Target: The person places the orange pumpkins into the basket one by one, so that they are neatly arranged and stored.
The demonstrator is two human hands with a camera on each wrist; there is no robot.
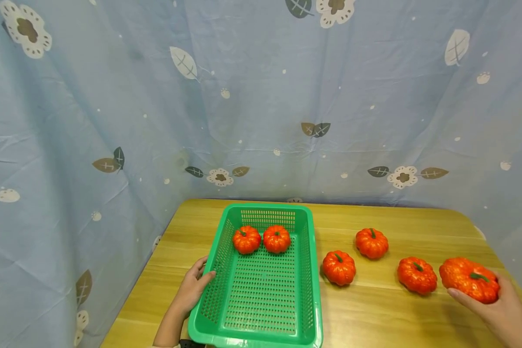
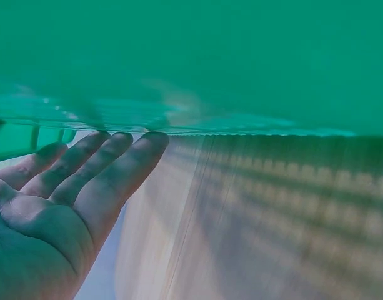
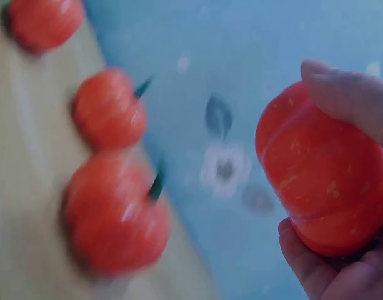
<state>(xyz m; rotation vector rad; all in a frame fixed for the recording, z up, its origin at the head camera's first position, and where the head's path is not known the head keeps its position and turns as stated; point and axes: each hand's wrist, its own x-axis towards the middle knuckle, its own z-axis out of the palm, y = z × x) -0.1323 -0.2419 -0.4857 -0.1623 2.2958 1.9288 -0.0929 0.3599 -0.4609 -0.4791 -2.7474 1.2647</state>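
My right hand (image 1: 504,309) grips a small orange-red pumpkin (image 1: 470,280) with a green stem, thumb on one side and fingers on the other. The right wrist view shows this pumpkin (image 3: 322,169) close up, held above the table. At the left side of a green plastic basket (image 1: 315,290), my left hand (image 1: 193,287) touches the long wall, its thumb by the rim. Nearly straight fingers (image 2: 110,181) meet the green wall in the left wrist view. Inside the basket, two pumpkins (image 1: 246,239) (image 1: 277,239) sit side by side at the far end.
Right of the basket, several more pumpkins lie on the wooden table (image 1: 365,319): one near the basket (image 1: 339,268), one farther back (image 1: 371,243), and one beside the held pumpkin (image 1: 417,275). A blue patterned curtain (image 1: 261,96) hangs behind the table and along its left.
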